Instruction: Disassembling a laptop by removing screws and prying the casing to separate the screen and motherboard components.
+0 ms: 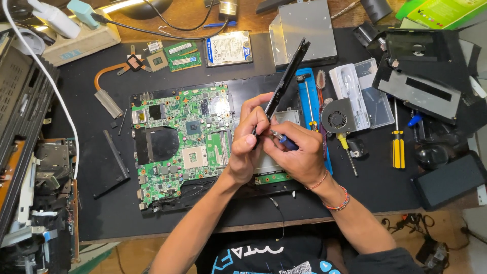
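Observation:
My left hand (247, 137) grips the lower end of a thin black flat part (288, 75) that stands on edge and slants up to the right. My right hand (297, 152) holds a small blue-handled screwdriver (284, 140), its tip against the lower end of that part. Both hands hover over a green laptop motherboard (180, 142) set in a black base on a black mat (101, 213).
A hard drive (228, 48), memory stick (182, 55), copper heat pipe (109, 81) and silver drive caddy (304, 33) lie at the back. A cooling fan (338, 117), clear bit case (362, 94), yellow screwdrivers (398, 149) and black covers (426, 76) sit right. Dismantled equipment (30, 167) crowds the left.

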